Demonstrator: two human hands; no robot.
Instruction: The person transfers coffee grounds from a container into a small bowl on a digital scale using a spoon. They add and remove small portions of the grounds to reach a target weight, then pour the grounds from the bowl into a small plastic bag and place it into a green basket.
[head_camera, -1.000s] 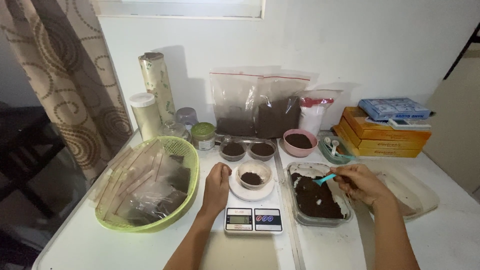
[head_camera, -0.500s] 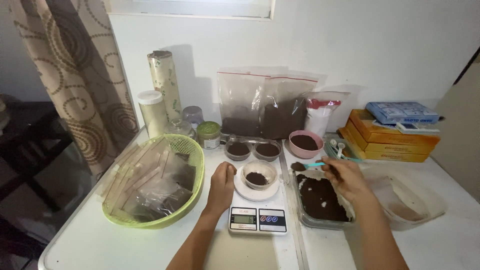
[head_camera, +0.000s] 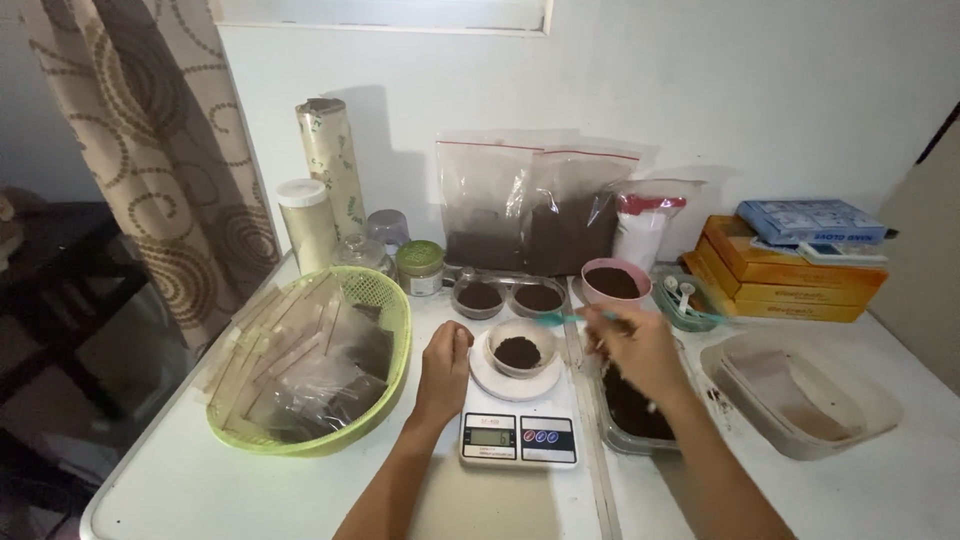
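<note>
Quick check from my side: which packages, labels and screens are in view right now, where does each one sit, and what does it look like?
Scale screen: small grey rectangle on the white scale's front, beside the left hand.
Zip bags: two clear, red-edged, dark powder inside, against the wall.
White bag: red top, right of them.
Orange boxes: flat stack, far right.
Blue box: flat, on that stack.
Green-lidded jar: pale label, behind the basket.

Dim indoor light, soft wall shadows, perhaps slight motion blur
</note>
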